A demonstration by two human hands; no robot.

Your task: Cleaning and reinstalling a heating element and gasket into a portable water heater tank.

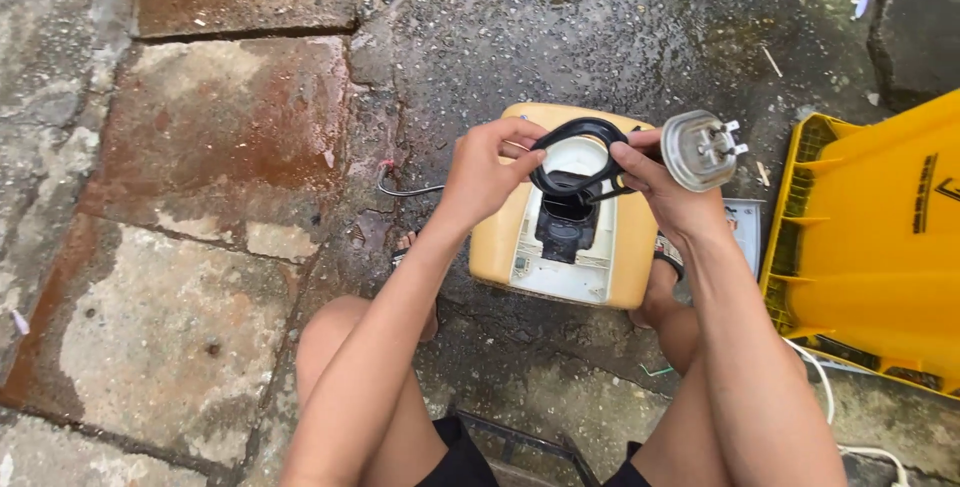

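My left hand (487,172) and my right hand (665,187) together hold a black rubber ring gasket (575,155) above a yellow appliance casing (500,237) that lies on the wet ground. My right hand also grips a round metal disc with terminal prongs (698,150), tilted up to the right. The casing's white inner panel (590,267) and a black part (566,225) in its opening show beneath the ring.
A yellow plastic crate (880,247) stands at the right, with a white cable (825,387) beside it. A thin wire (400,187) sticks out left of the casing. Wet concrete and stained paving slabs surround me. My knees and sandalled feet flank the casing.
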